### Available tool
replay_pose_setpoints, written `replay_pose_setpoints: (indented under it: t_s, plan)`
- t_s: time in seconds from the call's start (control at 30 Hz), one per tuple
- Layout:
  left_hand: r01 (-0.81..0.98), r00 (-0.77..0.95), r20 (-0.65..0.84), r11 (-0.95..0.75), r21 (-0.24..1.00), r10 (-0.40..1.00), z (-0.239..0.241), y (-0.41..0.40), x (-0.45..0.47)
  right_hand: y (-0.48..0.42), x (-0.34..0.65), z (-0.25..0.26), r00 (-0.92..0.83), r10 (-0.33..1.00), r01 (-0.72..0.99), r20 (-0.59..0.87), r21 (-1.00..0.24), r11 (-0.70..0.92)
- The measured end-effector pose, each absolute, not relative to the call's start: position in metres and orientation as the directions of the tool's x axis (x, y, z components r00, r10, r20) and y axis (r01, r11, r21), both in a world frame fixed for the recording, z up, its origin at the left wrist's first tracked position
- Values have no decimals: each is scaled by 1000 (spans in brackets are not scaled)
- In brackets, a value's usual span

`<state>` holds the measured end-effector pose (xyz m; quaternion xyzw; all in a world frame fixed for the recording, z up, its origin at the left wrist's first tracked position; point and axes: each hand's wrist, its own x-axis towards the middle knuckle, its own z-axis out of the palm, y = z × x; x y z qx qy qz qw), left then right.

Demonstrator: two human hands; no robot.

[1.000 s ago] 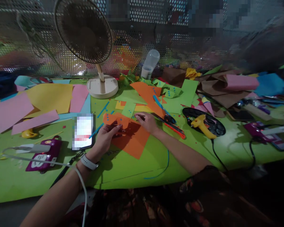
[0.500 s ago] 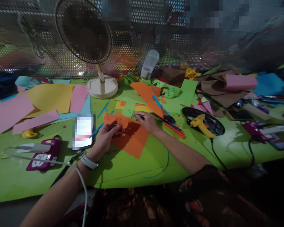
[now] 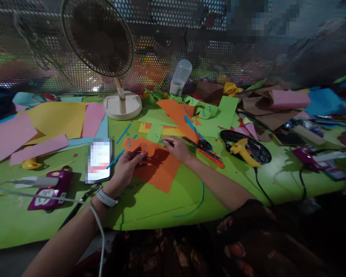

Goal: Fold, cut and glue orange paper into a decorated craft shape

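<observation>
Between the thumb and fingers of my left hand (image 3: 128, 163) is an orange paper piece (image 3: 148, 146) with blue dots on its left part. Beneath it an orange paper sheet (image 3: 164, 175) lies flat on the green-covered table. My right hand (image 3: 175, 149) hovers over the sheet's upper right corner, thumb and fingertips pinched together; whatever they hold is too small to name. Just beyond the hands lies a green paper strip (image 3: 153, 132). Thin blue paper strips (image 3: 123, 133) are scattered left of the dotted piece.
A fan (image 3: 122, 105) stands at the back. Left of my hands lie a lit phone (image 3: 99, 159) and a purple power strip (image 3: 53, 188) with a white cable crossing my left forearm. To the right are scissors (image 3: 204, 144), a red cutter (image 3: 210, 157) and a yellow glue gun (image 3: 243, 152) on a black palette.
The whole view has shifted slightly, so things appear a little further left. Both hands keep nearly the same pose, and the orange piece stays in my left hand.
</observation>
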<state>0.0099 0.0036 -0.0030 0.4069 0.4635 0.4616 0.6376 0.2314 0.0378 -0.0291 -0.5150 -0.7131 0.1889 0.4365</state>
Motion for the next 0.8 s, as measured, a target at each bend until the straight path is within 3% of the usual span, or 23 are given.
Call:
replay_pose_setpoints:
  t_s: [0.2,0.47,0.8]
  plan:
    - [-215,141,-209,236,948,968,-5,4,9,38,232,-30,-64,925,514,375,-782,353]
    - [-228,161,-201,234,945,966,-4,4,10,38,231,-33,-116,894,600,433,-687,410]
    - [-222,165,-203,237,946,965,-5,3,10,40,232,-34,-75,933,554,352,-763,333]
